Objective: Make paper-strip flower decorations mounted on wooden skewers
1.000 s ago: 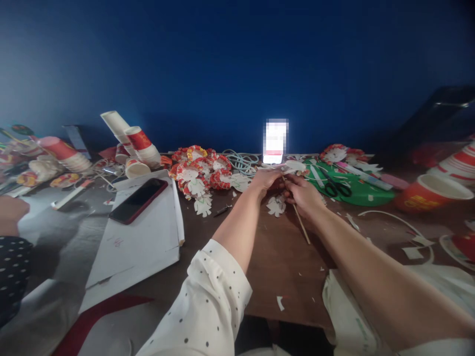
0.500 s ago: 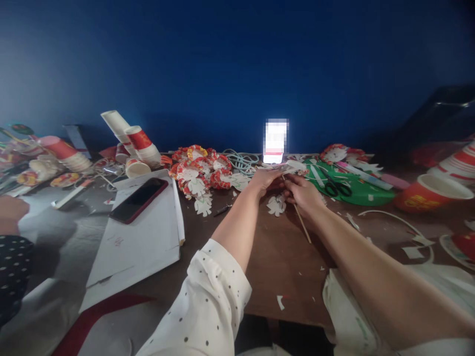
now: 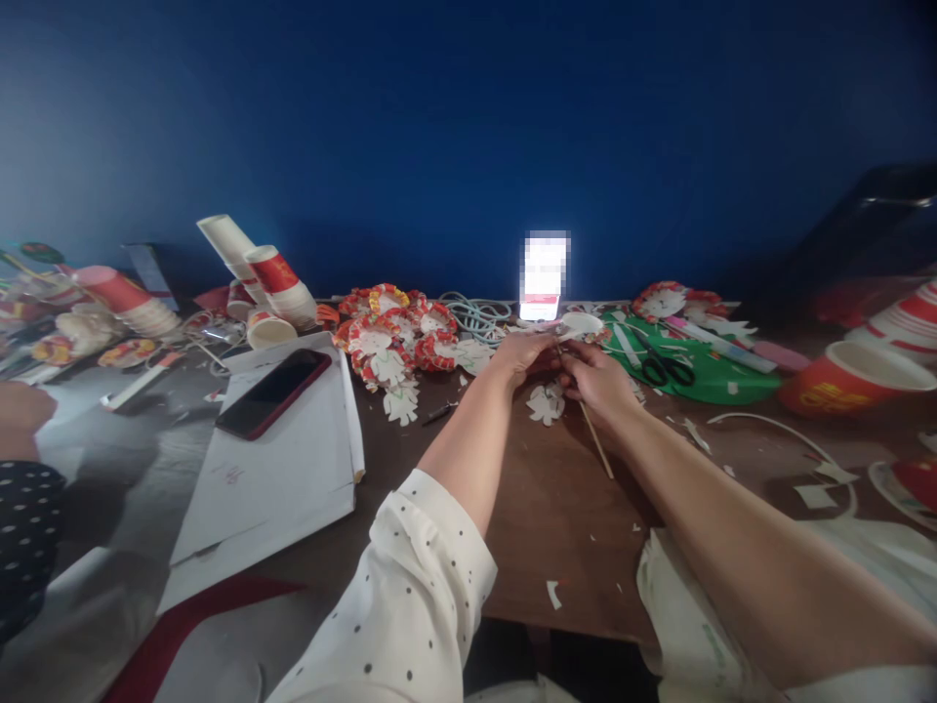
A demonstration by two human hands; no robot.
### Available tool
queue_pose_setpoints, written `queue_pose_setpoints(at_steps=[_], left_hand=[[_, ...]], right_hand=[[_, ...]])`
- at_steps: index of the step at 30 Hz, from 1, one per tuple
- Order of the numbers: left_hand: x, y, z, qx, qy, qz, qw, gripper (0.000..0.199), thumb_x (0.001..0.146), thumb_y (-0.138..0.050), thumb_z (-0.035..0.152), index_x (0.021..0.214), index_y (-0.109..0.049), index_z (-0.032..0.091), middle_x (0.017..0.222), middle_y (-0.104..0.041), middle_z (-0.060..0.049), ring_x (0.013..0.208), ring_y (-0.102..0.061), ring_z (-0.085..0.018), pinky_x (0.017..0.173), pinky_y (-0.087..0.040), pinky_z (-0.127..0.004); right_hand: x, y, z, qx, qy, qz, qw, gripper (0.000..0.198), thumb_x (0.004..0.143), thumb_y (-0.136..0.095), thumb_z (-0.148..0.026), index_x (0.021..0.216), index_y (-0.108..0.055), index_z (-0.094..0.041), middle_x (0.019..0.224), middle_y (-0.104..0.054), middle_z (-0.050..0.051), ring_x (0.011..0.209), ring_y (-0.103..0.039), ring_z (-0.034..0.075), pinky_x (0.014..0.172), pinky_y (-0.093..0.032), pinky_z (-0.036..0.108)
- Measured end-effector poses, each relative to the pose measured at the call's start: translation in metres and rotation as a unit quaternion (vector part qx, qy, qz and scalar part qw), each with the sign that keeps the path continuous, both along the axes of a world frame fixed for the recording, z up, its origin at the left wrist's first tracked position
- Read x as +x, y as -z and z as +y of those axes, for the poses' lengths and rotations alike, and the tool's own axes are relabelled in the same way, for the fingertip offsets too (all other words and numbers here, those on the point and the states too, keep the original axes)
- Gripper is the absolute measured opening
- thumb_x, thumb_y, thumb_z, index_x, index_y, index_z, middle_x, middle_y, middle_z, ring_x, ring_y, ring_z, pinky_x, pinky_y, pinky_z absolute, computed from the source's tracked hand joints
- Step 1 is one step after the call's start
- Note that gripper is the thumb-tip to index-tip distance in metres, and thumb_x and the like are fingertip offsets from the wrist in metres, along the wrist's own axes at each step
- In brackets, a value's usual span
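My two hands meet over the far side of the brown table. My right hand (image 3: 596, 379) is closed in a pinch around a thin wooden stick (image 3: 598, 444), whose lower end slants out toward me. Close beside it, my left hand (image 3: 528, 355) has its fingers curled in at the stick's upper end; what they grip is hidden. A pale round piece (image 3: 582, 323) shows just beyond my fingers, and I cannot tell whether it is joined to the stick. Below the hands lies a white paper cutout (image 3: 546, 403).
Behind my hands a lit phone (image 3: 540, 278) stands upright. Red-and-white paper crafts (image 3: 387, 332) are heaped left of it. Black scissors (image 3: 666, 371) lie on a green sheet (image 3: 732, 386). A red paper cup (image 3: 841, 386) stands right; another phone (image 3: 274, 393) rests on a white box (image 3: 293, 478). A person's arm (image 3: 25, 420) shows far left.
Both hands hold nearly the same place. The pale round piece beyond my fingers now shows more of its face. The stick has hardly shifted.
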State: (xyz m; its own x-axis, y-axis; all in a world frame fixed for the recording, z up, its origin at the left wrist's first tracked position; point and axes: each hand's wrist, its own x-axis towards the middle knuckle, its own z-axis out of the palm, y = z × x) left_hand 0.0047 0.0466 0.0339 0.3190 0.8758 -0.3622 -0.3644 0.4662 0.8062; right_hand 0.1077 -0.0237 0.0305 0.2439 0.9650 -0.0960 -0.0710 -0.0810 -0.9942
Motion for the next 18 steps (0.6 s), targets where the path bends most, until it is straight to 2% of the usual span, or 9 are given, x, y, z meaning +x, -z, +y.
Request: queue_pose_setpoints(at_steps=[3, 7, 13, 18], left_hand=[[-0.0005, -0.0025, -0.0021, 0.034, 0.001, 0.039, 0.999, 0.006, 0.078, -0.075, 0.009, 0.081, -0.073, 0.014, 0.063, -0.066, -0.002, 0.065, -0.064, -0.013, 0.073, -0.056, -0.029], [-0.0003, -0.0026, -0.0025, 0.035, -0.002, 0.032, 0.999, 0.013, 0.076, -0.077, 0.008, 0.070, -0.066, 0.012, 0.058, -0.062, -0.001, 0.059, -0.061, -0.012, 0.074, -0.056, -0.030], [0.0028, 0.0018, 0.0005, 0.027, -0.010, 0.040, 0.999, 0.015, 0.074, -0.081, 0.014, 0.071, -0.066, 0.013, 0.057, -0.061, 0.000, 0.059, -0.061, -0.012, 0.072, -0.055, -0.029], [0.0039, 0.0039, 0.0014, 0.026, -0.017, 0.044, 0.999, 0.015, 0.072, -0.083, 0.015, 0.072, -0.067, 0.013, 0.056, -0.060, 0.000, 0.058, -0.061, -0.013, 0.071, -0.054, -0.029]], right_hand=[[-0.0003, -0.0001, 0.0003, -0.002, 0.002, 0.005, 1.000, 0.034, 0.077, -0.068, -0.027, 0.110, -0.067, -0.021, 0.080, -0.066, 0.003, 0.053, -0.046, 0.010, 0.044, -0.031, 0.021], [0.0002, 0.0011, 0.0003, 0.004, 0.002, 0.016, 1.000, 0.032, 0.077, -0.068, -0.026, 0.108, -0.067, -0.020, 0.077, -0.064, 0.002, 0.053, -0.045, 0.010, 0.045, -0.029, 0.021], [0.0008, 0.0031, 0.0006, 0.006, -0.007, -0.013, 1.000, 0.030, 0.076, -0.069, -0.032, 0.105, -0.067, -0.023, 0.073, -0.060, 0.001, 0.055, -0.046, 0.013, 0.048, -0.031, 0.025], [-0.0001, 0.0032, 0.0014, 0.007, 0.004, -0.006, 1.000, 0.036, 0.074, -0.069, -0.030, 0.109, -0.067, -0.024, 0.071, -0.060, 0.000, 0.054, -0.046, 0.013, 0.048, -0.032, 0.024]])
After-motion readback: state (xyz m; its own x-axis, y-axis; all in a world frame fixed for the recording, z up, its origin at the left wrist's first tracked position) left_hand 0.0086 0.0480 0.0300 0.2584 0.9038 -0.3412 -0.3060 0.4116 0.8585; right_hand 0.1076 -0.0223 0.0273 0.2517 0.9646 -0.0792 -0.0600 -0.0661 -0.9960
